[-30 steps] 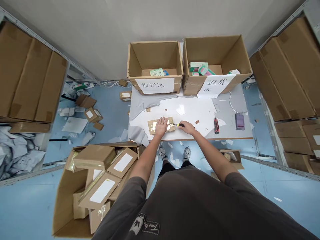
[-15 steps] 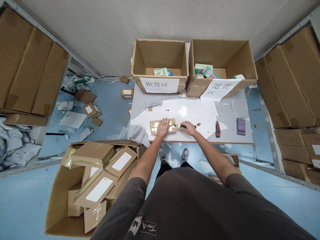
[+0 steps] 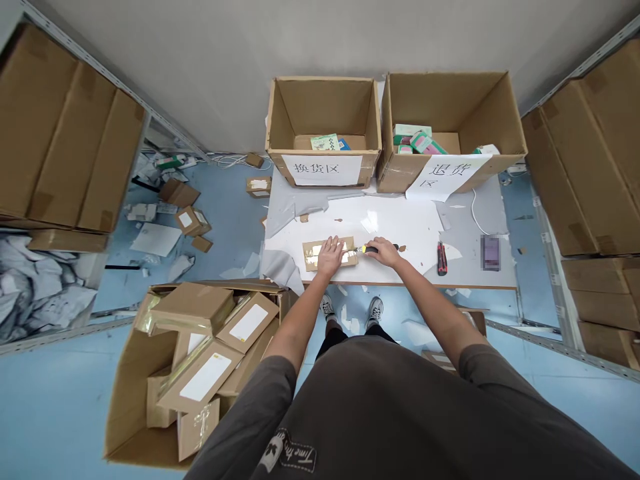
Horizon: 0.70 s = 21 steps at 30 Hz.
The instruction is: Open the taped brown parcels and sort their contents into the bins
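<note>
Head view. Small taped carton (image 3: 314, 255): flat on worktable (image 3: 469, 271), near front edge. Left hand (image 3: 331, 256): palm-down on it, fingers extended, not wrapped round. Right hand (image 3: 386, 252): closed round utility knife (image 3: 371, 249), blade at carton's right end. Handling, I'd judge: light, stiff, slick over tape; grip by the long sides.

A dark-grey short-sleeved shirt (image 3: 380, 407) bears a white-lettered patch (image 3: 299, 457).

The bench (image 3: 400, 223) carries two open cartons (image 3: 327, 110) at the rear, a taped box (image 3: 313, 255) near the front, a red-and-black tool (image 3: 442, 259) and a purple item (image 3: 492, 253).
</note>
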Motion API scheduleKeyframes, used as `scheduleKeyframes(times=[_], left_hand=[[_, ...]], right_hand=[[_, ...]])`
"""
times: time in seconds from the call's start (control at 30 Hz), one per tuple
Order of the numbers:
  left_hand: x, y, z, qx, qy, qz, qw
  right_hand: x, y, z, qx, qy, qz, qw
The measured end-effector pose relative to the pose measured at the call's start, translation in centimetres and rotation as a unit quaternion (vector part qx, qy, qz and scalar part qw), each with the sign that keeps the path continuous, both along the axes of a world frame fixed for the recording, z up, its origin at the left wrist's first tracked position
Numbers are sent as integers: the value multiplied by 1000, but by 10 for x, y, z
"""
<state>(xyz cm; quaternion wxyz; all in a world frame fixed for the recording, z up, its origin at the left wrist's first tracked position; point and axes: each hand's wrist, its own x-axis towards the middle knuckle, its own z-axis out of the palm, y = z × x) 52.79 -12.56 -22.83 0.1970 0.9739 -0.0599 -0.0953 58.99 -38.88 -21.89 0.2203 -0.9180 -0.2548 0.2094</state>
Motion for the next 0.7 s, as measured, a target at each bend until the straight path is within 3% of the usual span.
scheduleKeyframes(times=[0.53, 0.7], left_hand=[[-6, 1, -5, 7, -8, 11, 1000], [-8, 2, -11, -37, -48, 23, 998]], right_hand=[[8, 8, 6, -13, -22, 25, 999], [6, -1, 8, 1, -19, 5, 1000]])
